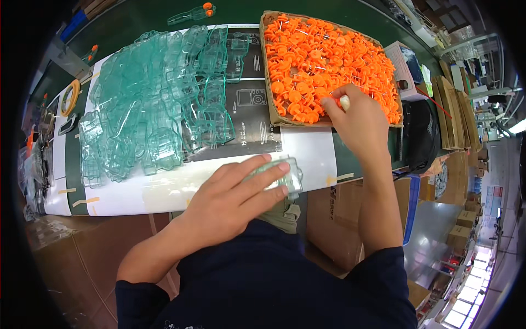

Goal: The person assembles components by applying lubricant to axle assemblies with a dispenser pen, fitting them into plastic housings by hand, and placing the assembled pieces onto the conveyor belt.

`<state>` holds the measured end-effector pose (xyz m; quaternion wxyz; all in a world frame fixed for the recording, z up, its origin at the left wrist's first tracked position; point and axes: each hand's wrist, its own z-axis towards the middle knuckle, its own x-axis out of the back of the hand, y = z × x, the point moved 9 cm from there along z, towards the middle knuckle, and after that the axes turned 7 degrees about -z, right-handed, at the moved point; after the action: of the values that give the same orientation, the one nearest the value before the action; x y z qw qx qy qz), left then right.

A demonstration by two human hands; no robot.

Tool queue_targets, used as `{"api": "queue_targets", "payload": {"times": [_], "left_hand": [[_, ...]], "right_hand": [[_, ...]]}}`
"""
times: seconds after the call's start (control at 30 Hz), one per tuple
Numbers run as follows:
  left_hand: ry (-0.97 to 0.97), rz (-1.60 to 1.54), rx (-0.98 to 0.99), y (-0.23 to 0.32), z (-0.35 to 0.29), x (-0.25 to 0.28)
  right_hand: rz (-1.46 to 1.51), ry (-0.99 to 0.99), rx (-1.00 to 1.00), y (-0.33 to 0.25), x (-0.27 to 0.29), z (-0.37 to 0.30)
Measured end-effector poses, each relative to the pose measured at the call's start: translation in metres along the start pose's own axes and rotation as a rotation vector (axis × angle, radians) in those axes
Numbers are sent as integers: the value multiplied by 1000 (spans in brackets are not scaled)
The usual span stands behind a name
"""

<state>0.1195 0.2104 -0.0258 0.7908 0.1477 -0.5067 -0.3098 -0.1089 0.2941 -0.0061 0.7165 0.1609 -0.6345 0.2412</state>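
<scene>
Case (296, 174) held under spread L fingers (269, 174); R fingers (335, 111) at orange pcs (334, 63), grip unclear.

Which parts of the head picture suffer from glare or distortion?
Head view: windows at lower right blown nearly white, curving with the rim, corners black; head view: highlights and transparency muddle the outlines of the green plastic shells; head view: orange pieces by the right hand look reasonably sharp.
</scene>
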Motion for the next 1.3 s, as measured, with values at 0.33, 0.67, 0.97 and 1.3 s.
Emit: {"api": "queue_targets", "payload": {"times": [0.33,0.67,0.97,1.3], "left_hand": [[-140,124,-38,-13,-19,-32],[67,-31,216,-28,-17,-16],[223,0,157,-17,2,13],[169,-271,122,-16,11,15]], "right_hand": [[295,39,-60,9,10,4],[1220,-238,-259,5,1,-30],[1890,-984,-424,-54,-74,-82],[1577,-820,-360,-69,-76,-101]]}}
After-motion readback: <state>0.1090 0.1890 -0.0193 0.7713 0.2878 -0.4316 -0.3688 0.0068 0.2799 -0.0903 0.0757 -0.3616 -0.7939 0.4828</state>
